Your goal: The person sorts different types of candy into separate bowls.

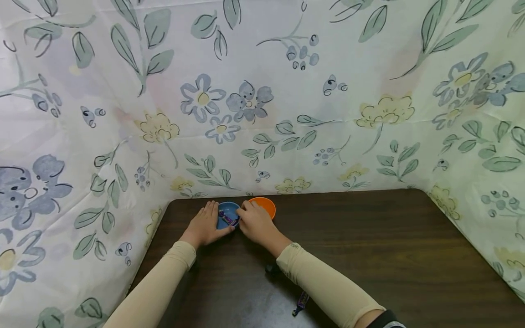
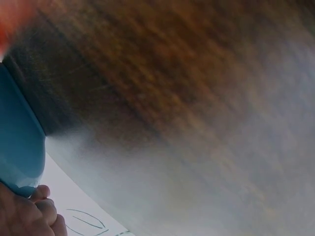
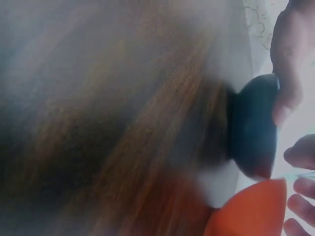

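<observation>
A blue bowl (image 1: 232, 206) stands at the back left of the table with purple-wrapped candies (image 1: 228, 219) inside. My left hand (image 1: 207, 225) holds it, fingers along its left side and thumb across the near rim. The left fingers (image 2: 47, 211) bend around the bowl's wall in the left wrist view. My right hand (image 1: 258, 223) hovers at the bowl's right rim, overlapping the orange bowl (image 1: 264, 205) beside it. In the right wrist view the right fingertips (image 3: 302, 201) hang spread and loosely bent above the two rims, with nothing visible between them.
Another purple-wrapped candy (image 1: 301, 304) lies on the dark wooden table (image 1: 389, 255) near the right forearm. A small black object (image 1: 271, 269) shows under the right wrist. Flower-printed cloth (image 1: 287, 150) rises behind the table and along both sides.
</observation>
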A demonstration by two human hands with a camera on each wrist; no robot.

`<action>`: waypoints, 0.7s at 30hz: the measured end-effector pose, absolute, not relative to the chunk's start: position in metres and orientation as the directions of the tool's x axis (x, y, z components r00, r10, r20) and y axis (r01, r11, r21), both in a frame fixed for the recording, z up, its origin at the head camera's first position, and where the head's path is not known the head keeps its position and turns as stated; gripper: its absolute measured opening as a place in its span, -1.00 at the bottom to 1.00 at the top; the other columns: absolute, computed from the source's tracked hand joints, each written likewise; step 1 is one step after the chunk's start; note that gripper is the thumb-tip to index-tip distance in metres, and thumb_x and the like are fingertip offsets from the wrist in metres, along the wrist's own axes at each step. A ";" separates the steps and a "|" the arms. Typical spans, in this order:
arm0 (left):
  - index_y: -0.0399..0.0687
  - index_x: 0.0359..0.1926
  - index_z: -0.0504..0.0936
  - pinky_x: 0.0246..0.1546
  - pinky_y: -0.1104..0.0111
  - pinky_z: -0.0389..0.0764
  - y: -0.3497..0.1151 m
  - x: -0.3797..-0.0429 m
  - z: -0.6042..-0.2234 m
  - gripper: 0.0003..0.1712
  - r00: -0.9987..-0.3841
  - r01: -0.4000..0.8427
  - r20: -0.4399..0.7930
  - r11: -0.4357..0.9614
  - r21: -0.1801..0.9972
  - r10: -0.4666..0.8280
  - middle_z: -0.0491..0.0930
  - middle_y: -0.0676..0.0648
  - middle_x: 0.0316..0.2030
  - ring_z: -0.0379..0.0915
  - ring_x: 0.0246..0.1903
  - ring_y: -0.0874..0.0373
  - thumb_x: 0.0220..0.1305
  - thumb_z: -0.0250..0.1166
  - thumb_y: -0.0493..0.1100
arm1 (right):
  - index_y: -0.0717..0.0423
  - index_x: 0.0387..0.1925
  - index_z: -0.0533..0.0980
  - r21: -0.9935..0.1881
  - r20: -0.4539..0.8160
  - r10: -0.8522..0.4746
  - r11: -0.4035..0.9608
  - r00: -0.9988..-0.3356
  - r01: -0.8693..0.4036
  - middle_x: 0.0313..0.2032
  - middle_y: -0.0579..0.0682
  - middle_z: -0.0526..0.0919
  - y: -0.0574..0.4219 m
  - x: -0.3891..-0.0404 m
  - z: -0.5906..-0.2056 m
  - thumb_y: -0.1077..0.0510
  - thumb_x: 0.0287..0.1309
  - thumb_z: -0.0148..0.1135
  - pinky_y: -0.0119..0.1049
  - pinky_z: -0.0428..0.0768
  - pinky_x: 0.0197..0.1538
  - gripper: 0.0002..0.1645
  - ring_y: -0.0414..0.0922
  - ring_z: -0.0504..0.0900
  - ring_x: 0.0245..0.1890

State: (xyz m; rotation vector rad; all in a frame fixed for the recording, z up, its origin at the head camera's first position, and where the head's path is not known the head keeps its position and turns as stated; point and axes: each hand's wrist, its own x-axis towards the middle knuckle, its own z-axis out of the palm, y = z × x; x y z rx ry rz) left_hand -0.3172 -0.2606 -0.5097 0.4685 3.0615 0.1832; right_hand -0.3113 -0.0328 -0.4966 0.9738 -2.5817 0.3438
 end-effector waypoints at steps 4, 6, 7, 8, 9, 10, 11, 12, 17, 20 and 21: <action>-0.49 0.63 0.01 0.64 -0.16 0.11 -0.262 -0.317 -0.511 0.36 -0.954 0.294 -0.016 0.949 0.115 0.298 0.06 -0.50 0.62 -0.04 0.65 -0.36 0.37 0.02 0.62 | -0.01 0.09 0.71 -0.115 0.389 -0.597 0.724 -0.702 -0.680 -0.08 -0.02 0.63 -0.028 -0.308 -0.493 0.08 0.39 0.37 -0.24 0.69 -0.06 -0.71 -0.08 0.58 -0.14; -0.49 0.63 0.01 0.64 -0.16 0.11 -0.263 -0.317 -0.512 0.35 -0.954 0.297 -0.013 0.948 0.117 0.301 0.05 -0.50 0.62 -0.05 0.65 -0.36 0.38 0.02 0.61 | -0.01 0.08 0.72 -0.136 0.384 -0.599 0.716 -0.702 -0.685 -0.06 -0.02 0.64 -0.025 -0.306 -0.490 0.07 0.38 0.39 -0.23 0.69 -0.02 -0.71 -0.07 0.58 -0.12; -0.49 0.63 0.01 0.63 -0.16 0.11 -0.263 -0.317 -0.513 0.35 -0.954 0.298 -0.013 0.948 0.115 0.301 0.06 -0.49 0.62 -0.05 0.65 -0.36 0.38 0.01 0.62 | -0.01 0.08 0.72 -0.141 0.383 -0.601 0.712 -0.701 -0.688 -0.05 -0.02 0.64 -0.023 -0.304 -0.489 0.07 0.37 0.39 -0.22 0.69 0.00 -0.70 -0.07 0.59 -0.11; -0.49 0.63 0.01 0.63 -0.17 0.12 -0.263 -0.316 -0.513 0.35 -0.953 0.299 -0.011 0.947 0.116 0.303 0.06 -0.50 0.62 -0.04 0.65 -0.36 0.38 0.02 0.61 | -0.01 0.08 0.72 -0.148 0.385 -0.604 0.705 -0.698 -0.693 -0.05 -0.02 0.65 -0.021 -0.303 -0.487 0.07 0.37 0.40 -0.22 0.69 0.01 -0.71 -0.07 0.59 -0.11; -0.49 0.63 0.02 0.63 -0.17 0.12 -0.263 -0.316 -0.513 0.34 -0.953 0.301 -0.011 0.947 0.116 0.304 0.06 -0.50 0.61 -0.04 0.65 -0.37 0.38 0.02 0.61 | 0.00 0.08 0.72 -0.153 0.386 -0.608 0.699 -0.694 -0.698 -0.05 -0.02 0.66 -0.019 -0.301 -0.486 0.06 0.37 0.40 -0.21 0.68 0.01 -0.70 -0.07 0.59 -0.10; -0.49 0.63 0.02 0.63 -0.17 0.12 -0.263 -0.316 -0.513 0.35 -0.952 0.302 -0.012 0.946 0.115 0.305 0.06 -0.50 0.61 -0.04 0.64 -0.37 0.38 0.02 0.61 | 0.00 0.08 0.72 -0.158 0.388 -0.611 0.694 -0.690 -0.703 -0.04 -0.02 0.66 -0.017 -0.298 -0.484 0.06 0.37 0.41 -0.21 0.68 0.02 -0.70 -0.07 0.59 -0.10; -0.49 0.63 0.02 0.63 -0.17 0.12 -0.263 -0.316 -0.513 0.34 -0.952 0.301 -0.013 0.947 0.113 0.305 0.06 -0.50 0.61 -0.04 0.64 -0.37 0.38 0.02 0.61 | 0.00 0.08 0.72 -0.164 0.389 -0.613 0.688 -0.687 -0.707 -0.04 -0.02 0.66 -0.015 -0.296 -0.482 0.05 0.37 0.41 -0.20 0.67 0.03 -0.70 -0.07 0.59 -0.10; -0.48 0.63 0.02 0.63 -0.17 0.12 -0.263 -0.316 -0.512 0.34 -0.953 0.299 -0.016 0.948 0.113 0.303 0.06 -0.50 0.62 -0.04 0.65 -0.37 0.38 0.03 0.61 | 0.00 0.08 0.72 -0.169 0.389 -0.617 0.683 -0.685 -0.711 -0.03 -0.03 0.66 -0.013 -0.293 -0.481 0.04 0.37 0.41 -0.20 0.67 0.04 -0.70 -0.08 0.59 -0.09; -0.47 0.63 0.02 0.64 -0.16 0.10 -0.262 -0.318 -0.513 0.35 -0.957 0.287 -0.023 0.952 0.107 0.291 0.05 -0.48 0.62 -0.04 0.65 -0.36 0.37 0.04 0.61 | -0.02 0.05 0.73 -0.193 0.383 -0.633 0.658 -0.673 -0.728 -0.03 -0.06 0.64 0.001 -0.278 -0.473 -0.02 0.39 0.41 -0.23 0.66 0.03 -0.70 -0.12 0.58 -0.10; -0.48 0.63 0.02 0.64 -0.16 0.08 -0.262 -0.319 -0.514 0.36 -0.958 0.282 -0.023 0.954 0.106 0.286 0.06 -0.48 0.62 -0.03 0.64 -0.36 0.36 0.04 0.62 | -0.05 0.05 0.73 -0.203 0.359 -0.652 0.643 -0.667 -0.738 -0.03 -0.08 0.66 0.010 -0.271 -0.473 -0.03 0.38 0.42 -0.24 0.67 0.02 -0.70 -0.13 0.60 -0.10; -0.48 0.63 0.01 0.65 -0.15 0.07 -0.262 -0.319 -0.515 0.36 -0.958 0.280 -0.024 0.954 0.106 0.284 0.06 -0.48 0.62 -0.03 0.65 -0.36 0.36 0.04 0.62 | -0.06 0.06 0.73 -0.205 0.352 -0.660 0.638 -0.664 -0.743 -0.03 -0.08 0.66 0.014 -0.267 -0.473 -0.03 0.37 0.42 -0.23 0.68 0.03 -0.70 -0.13 0.60 -0.10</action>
